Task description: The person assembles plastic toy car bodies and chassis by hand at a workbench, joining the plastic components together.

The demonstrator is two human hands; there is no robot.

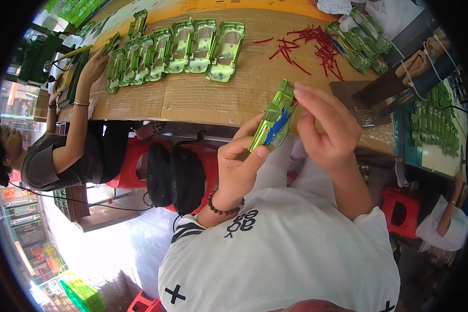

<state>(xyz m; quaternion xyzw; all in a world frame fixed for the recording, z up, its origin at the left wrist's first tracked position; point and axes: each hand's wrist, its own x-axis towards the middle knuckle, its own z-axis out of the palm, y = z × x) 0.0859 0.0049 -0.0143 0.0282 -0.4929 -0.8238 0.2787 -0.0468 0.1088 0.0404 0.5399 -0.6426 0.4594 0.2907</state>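
A green toy car body shell [276, 120] with a blue marking along its side is tilted above the table's near edge. My left hand [240, 164] grips its lower end between thumb and fingers. At the shell's upper end, my right hand [327, 122] has its fingertips closed together against the side. A bit of red shows by those fingertips; what they pinch is mostly hidden. Thin red plastic strips [325, 48] lie in a loose pile on the table beyond my right hand. Several green car shells [226, 49] form a row at the back left.
Brown cardboard covers the table [192, 101]. More green shells with blue markings [356, 44] lie at the far right, near a dark metal fixture [385, 91]. A co-worker [62, 151] sits at the left, reaching to a shell; another person [444, 221] is at the right. Red stools [402, 208] stand below.
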